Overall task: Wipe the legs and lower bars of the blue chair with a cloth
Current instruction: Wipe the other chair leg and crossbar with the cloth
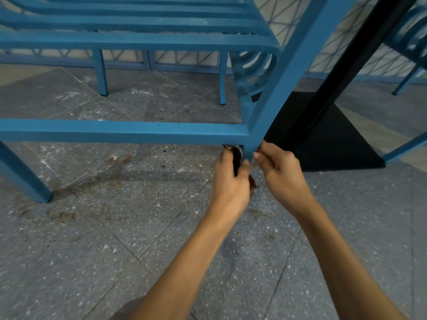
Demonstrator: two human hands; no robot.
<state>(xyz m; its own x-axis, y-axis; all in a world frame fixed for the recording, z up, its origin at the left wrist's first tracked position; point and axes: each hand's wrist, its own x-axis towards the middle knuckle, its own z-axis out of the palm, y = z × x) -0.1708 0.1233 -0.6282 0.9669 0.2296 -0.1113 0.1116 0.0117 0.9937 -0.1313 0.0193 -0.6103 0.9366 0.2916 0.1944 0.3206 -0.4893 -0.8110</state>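
Head view is looking down at the blue chair, and everything is being placed from its near leg, the slanted one coming down through the right of the picture. The lower bar is running out level to the left of this leg and joining it just above the hands. Both hands are working right below that joint. The left hand is pressing against the leg's left side, its fingers curling round a dark cloth and gripping it tight to the metal. The right hand is sitting against the leg's right side, fingers curled, thumb and forefinger pinching what looks like a pale edge of the same cloth. The leg's foot is hiding behind the hands, so how the cloth is passing round it cannot be told. A second leg is standing well off to the left of the near leg, and two rear legs are showing beyond it. A black table post and its flat black base are standing just to the right. Speckled grey floor tiles, marked with brown stains to the left of the leg, are lying beneath all of it
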